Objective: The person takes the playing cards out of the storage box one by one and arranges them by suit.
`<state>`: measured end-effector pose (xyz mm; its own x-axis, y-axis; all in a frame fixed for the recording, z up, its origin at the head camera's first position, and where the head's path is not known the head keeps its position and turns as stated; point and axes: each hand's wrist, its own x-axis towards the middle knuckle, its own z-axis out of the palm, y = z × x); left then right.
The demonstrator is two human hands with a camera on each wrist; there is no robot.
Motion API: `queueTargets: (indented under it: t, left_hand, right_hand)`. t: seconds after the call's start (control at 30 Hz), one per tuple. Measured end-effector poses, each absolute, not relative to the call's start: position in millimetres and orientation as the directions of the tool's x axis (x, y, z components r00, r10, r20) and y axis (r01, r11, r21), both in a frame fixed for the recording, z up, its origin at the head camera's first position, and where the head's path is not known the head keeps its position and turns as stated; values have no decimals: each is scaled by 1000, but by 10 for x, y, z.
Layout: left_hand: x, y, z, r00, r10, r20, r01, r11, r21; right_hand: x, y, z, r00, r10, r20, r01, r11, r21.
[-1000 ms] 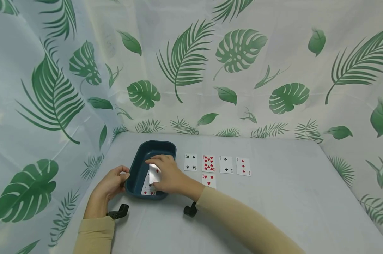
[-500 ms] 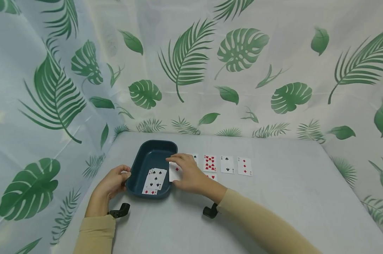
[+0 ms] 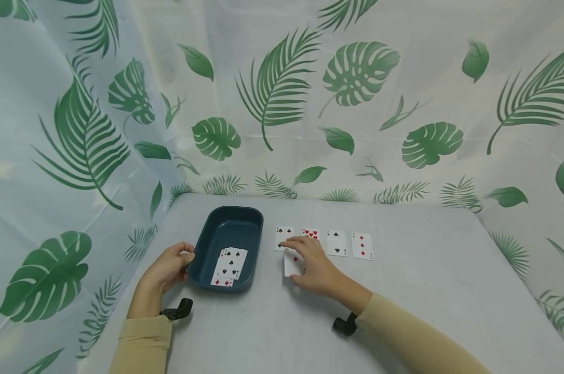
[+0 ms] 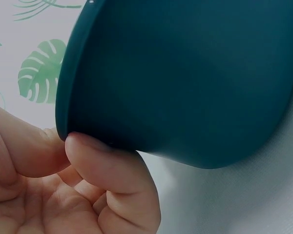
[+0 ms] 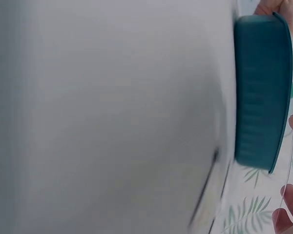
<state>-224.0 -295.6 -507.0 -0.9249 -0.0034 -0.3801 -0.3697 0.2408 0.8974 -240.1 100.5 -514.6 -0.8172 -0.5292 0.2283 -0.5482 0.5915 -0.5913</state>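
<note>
My left hand (image 3: 169, 267) pinches the near left rim of a dark blue plastic tub (image 3: 259, 228); the left wrist view shows thumb (image 4: 95, 151) and finger meeting at that rim. Inside the tub lie overlapping playing cards (image 3: 231, 262), a spade card on top and a diamond card under it. To the tub's right, my right hand (image 3: 317, 267) holds a diamond playing card (image 3: 291, 263) by its edges, between thumb and fingers. Seen edge-on in the right wrist view, the card (image 5: 290, 158) is raised over the table. The hand covers part of the hearts cards behind it.
Beyond the right hand runs a row of face-up cards: a spade card (image 3: 282, 235), a hearts card (image 3: 311, 233), a two of clubs (image 3: 337, 243) and a three of diamonds (image 3: 363, 246). A leaf-print curtain (image 3: 291, 166) stands behind the pale table (image 3: 427, 270).
My right hand has moved right, out from over the tub, carrying the diamond card to just in front of the row. My left hand keeps its hold on the rim.
</note>
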Motion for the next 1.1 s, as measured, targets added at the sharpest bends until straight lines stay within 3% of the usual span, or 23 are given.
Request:
queueTargets:
  t: [0.57, 1.1]
  left_hand:
    - [-2248, -2954, -5116, -930, -1, -366, -357, 222, 907]
    - [-2237, -2970, -5101, -930, 4, -368, -357, 227, 906]
  right_hand:
    - [-2173, 1763, -5255, -906, -398, 144, -405, 717, -567]
    - [-2122, 2281, -5237, -939, -323, 119, -336, 790, -512]
